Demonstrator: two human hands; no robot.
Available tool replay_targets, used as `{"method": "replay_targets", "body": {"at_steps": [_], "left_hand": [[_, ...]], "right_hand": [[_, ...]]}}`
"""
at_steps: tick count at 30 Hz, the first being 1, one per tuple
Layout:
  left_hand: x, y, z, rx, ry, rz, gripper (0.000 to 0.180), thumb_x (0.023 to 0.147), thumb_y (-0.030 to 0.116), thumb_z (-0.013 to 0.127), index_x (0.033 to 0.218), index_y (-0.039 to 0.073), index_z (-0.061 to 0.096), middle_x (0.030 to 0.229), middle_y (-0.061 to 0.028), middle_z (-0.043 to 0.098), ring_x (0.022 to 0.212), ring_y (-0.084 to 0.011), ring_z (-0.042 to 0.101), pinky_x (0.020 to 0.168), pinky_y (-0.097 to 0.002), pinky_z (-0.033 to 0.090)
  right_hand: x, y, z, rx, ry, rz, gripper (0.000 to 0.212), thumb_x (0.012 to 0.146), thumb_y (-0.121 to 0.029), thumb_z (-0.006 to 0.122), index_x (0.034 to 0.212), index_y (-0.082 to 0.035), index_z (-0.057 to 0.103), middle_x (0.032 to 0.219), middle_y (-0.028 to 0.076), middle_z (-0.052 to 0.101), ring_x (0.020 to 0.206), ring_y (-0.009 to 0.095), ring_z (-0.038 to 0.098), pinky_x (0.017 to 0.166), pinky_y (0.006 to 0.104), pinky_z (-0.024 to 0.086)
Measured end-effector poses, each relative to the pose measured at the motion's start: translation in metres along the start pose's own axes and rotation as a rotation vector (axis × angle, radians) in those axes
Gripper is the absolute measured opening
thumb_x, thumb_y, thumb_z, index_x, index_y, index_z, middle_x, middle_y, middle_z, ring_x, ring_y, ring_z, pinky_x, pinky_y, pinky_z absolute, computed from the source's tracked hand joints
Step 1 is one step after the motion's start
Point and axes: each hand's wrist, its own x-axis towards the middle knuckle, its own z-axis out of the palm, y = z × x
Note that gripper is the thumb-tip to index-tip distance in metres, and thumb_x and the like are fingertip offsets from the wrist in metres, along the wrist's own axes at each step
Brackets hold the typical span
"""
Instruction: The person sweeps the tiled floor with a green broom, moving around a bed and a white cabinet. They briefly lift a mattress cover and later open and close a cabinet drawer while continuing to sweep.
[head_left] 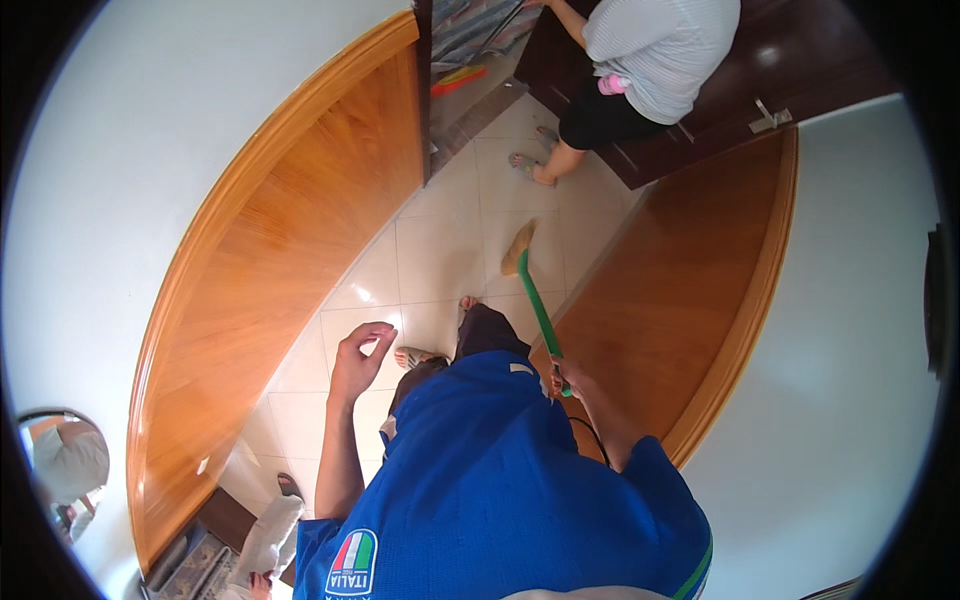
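Note:
My right hand [566, 378] grips the green handle of a broom [534, 300] whose straw-coloured head [518, 247] rests on the cream tiled floor [440, 260] ahead of my feet. My left hand [358, 358] is raised over the floor with its fingers loosely spread and nothing in it. I wear a blue shirt and dark trousers.
Orange wooden panels [290, 260] flank the narrow tiled passage on the left and on the right [690, 290]. Another person [640, 60] in a grey top stands at the far end by a dark door [790, 70]. A round mirror [65, 465] sits at the lower left.

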Motion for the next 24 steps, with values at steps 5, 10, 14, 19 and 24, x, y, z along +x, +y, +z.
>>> {"method": "replay_targets", "body": {"at_steps": [5, 10, 14, 19, 24], "left_hand": [[0.003, -0.006, -0.005, 0.020, 0.017, -0.033, 0.024, 0.093, 0.021, 0.069, 0.103, -0.001, 0.070, 0.099, -0.0097, 0.073, 0.095, -0.0176, 0.068, 0.090, -0.0315, 0.052], [-0.002, 0.012, 0.014, 0.009, 0.097, -0.103, 0.024, 0.093, 0.020, 0.069, 0.102, -0.002, 0.070, 0.097, -0.0098, 0.072, 0.094, -0.0162, 0.067, 0.090, -0.0310, 0.052], [-0.006, 0.021, 0.035, -0.011, 0.149, -0.164, 0.023, 0.093, 0.018, 0.069, 0.103, -0.002, 0.070, 0.097, -0.0102, 0.073, 0.093, -0.0162, 0.068, 0.089, -0.0309, 0.053], [0.010, 0.039, 0.049, 0.024, 0.079, -0.173, 0.022, 0.093, 0.019, 0.069, 0.103, 0.000, 0.071, 0.098, -0.0109, 0.073, 0.094, -0.0195, 0.069, 0.090, -0.0320, 0.052], [0.040, 0.072, 0.078, 0.060, 0.056, -0.140, 0.021, 0.093, 0.019, 0.069, 0.102, 0.001, 0.072, 0.097, -0.0112, 0.073, 0.093, -0.0204, 0.069, 0.088, -0.0322, 0.053]], "right_hand": [[0.018, -0.040, 0.016, -0.032, 0.036, -0.130, 0.024, 0.097, -0.017, 0.049, 0.079, -0.001, 0.052, 0.061, 0.009, 0.053, 0.044, 0.021, 0.051, 0.043, 0.0381, 0.047], [0.097, -0.123, 0.050, -0.007, -0.128, -0.108, 0.015, 0.090, -0.006, 0.049, 0.081, 0.004, 0.057, 0.068, 0.014, 0.060, 0.046, 0.022, 0.055, 0.043, 0.0393, 0.048], [0.106, -0.192, 0.112, -0.081, -0.210, -0.171, 0.017, 0.093, -0.011, 0.053, 0.082, 0.002, 0.055, 0.060, 0.007, 0.051, 0.043, 0.020, 0.047, 0.042, 0.0368, 0.045], [0.155, -0.243, 0.131, 0.090, -0.379, -0.143, 0.019, 0.093, -0.017, 0.058, 0.084, -0.001, 0.053, 0.063, 0.007, 0.054, 0.045, 0.018, 0.051, 0.042, 0.0353, 0.044], [0.134, -0.268, 0.087, 0.196, -0.356, -0.139, 0.020, 0.094, -0.021, 0.060, 0.091, -0.003, 0.051, 0.063, 0.005, 0.052, 0.046, 0.017, 0.052, 0.042, 0.0321, 0.044]]}}
